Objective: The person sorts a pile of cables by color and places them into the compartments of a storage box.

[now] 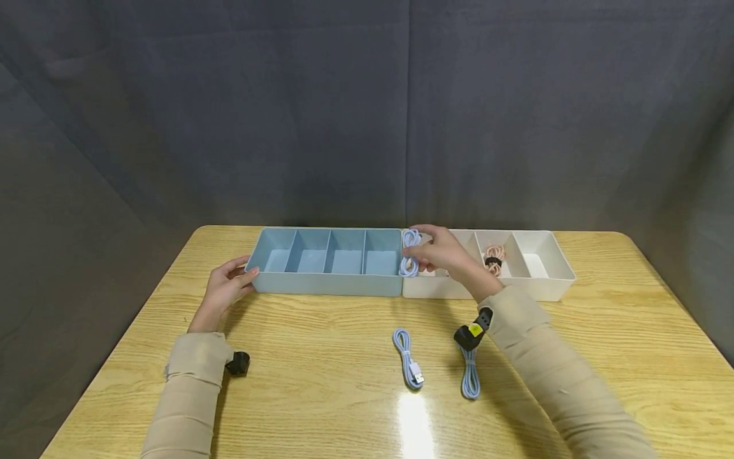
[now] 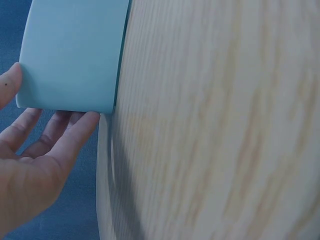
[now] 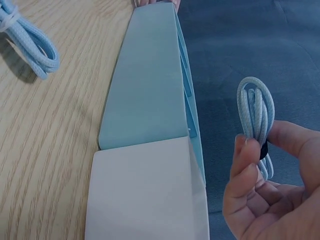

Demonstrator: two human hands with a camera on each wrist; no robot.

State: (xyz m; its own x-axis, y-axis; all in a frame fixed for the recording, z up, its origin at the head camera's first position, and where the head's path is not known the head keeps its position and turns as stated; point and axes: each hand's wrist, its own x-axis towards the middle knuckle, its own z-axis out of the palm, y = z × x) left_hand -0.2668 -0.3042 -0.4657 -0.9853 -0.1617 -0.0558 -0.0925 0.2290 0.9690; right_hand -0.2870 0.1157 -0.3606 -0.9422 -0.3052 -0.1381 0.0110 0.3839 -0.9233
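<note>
My right hand pinches a coiled light-blue cable by its black tie. In the head view it is held over the seam between the blue divided box and the white divided box. My left hand touches the left end of the blue box, its fingers along the end wall and the thumb at the front corner. The left wrist view shows those fingers fairly straight against the end. The blue box's compartments hold nothing.
A pinkish coiled cable with a black tie lies in a white compartment. On the table in front lie two more bundled blue cables, one with a USB plug and one partly behind the right wrist camera. A dark curtain hangs behind.
</note>
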